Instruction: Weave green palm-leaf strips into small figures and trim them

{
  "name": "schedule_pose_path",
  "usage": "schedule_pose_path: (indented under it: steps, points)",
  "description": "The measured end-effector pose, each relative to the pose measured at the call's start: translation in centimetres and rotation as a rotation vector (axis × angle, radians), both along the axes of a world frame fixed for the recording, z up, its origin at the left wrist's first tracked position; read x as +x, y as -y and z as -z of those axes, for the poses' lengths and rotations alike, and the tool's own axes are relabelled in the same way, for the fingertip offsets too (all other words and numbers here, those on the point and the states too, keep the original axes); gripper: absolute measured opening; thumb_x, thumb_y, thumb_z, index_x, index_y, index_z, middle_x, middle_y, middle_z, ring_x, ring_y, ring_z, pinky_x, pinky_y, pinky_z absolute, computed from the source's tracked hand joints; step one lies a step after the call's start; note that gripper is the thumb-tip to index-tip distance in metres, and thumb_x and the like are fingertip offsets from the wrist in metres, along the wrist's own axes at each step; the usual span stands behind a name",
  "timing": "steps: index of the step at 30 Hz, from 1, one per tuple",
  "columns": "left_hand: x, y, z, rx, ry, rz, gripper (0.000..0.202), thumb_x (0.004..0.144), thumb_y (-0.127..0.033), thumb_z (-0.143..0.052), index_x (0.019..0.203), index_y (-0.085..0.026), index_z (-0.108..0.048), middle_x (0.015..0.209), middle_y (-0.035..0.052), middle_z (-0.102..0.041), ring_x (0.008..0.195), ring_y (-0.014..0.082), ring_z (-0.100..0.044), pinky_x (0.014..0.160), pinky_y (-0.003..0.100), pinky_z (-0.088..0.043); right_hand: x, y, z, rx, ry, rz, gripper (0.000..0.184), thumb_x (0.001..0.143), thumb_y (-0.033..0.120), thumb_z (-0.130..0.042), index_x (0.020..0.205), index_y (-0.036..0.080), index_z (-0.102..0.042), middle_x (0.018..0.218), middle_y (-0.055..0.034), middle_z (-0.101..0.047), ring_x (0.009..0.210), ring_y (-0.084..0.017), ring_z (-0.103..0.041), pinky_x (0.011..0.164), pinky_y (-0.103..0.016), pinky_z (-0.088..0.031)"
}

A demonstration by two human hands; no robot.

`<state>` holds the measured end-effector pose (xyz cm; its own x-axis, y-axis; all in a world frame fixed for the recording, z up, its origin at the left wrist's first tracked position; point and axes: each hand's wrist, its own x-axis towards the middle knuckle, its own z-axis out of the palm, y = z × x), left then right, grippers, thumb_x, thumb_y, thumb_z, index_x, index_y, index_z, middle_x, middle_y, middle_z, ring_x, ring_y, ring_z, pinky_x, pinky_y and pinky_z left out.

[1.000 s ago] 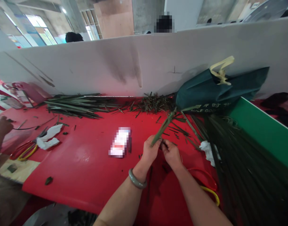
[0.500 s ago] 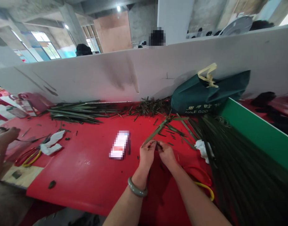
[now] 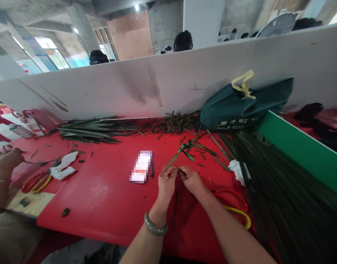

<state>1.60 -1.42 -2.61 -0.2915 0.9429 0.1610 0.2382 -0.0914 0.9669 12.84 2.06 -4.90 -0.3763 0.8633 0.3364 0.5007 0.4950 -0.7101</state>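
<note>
My left hand, with a bangle on its wrist, is closed on a green leaf strip. This strip slants up and right to a knotted, woven-looking piece of leaf. Right beside it, my right hand is pinched, its fingertips meeting those of the left. What lies between the right fingertips is small and mostly hidden, so I cannot make it out. Under my right forearm lie scissors with red and yellow handles, partly covered.
A phone lies left of my hands. Leaf strips and scraps line the white partition. At right are a dark green bag, crumpled tissue and long leaves. Another person's hand works at far left near scissors.
Both my hands have shifted slightly left, still together. The knotted leaf piece has come a little left and turned, showing more of its loops. The view has tilted slightly.
</note>
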Motion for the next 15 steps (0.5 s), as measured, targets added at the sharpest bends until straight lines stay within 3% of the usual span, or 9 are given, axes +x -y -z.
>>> schedule_pose_path:
  steps: [4, 11, 15]
  points:
    - [0.2, -0.1, 0.2, 0.028, 0.051, -0.029, 0.016, 0.071, -0.027, -0.054, 0.075, -0.016, -0.064, 0.079, 0.0044, -0.065, 0.077, 0.0160, -0.058, 0.074, 0.028, -0.043, -0.2, 0.1, 0.1, -0.017, -0.013, 0.011, 0.018, 0.076, 0.014, -0.040, 0.078, 0.018, -0.058, 0.076, -0.0045, -0.062, 0.072, -0.015, -0.057, 0.068, -0.025, -0.043]
    - [-0.1, 0.5, -0.1, 0.029, 0.093, -0.039, 0.017, 0.071, -0.028, -0.053, 0.076, -0.016, -0.064, 0.076, 0.0042, -0.064, 0.074, 0.0149, -0.057, 0.072, 0.027, -0.043, -0.7, 1.1, -2.0, -0.117, -0.008, 0.036, 0.019, 0.073, 0.013, -0.041, 0.080, 0.017, -0.058, 0.076, -0.0052, -0.064, 0.067, -0.015, -0.058, 0.065, -0.025, -0.044]
    - [0.3, 1.5, 0.4, 0.011, 0.140, 0.001, 0.018, 0.070, -0.028, -0.054, 0.077, -0.015, -0.064, 0.077, 0.0049, -0.064, 0.075, 0.0155, -0.057, 0.071, 0.027, -0.043, -0.1, 2.4, -1.7, -0.159, -0.023, 0.041, 0.021, 0.074, 0.015, -0.040, 0.083, 0.018, -0.058, 0.077, -0.0047, -0.065, 0.069, -0.016, -0.059, 0.064, -0.026, -0.045]
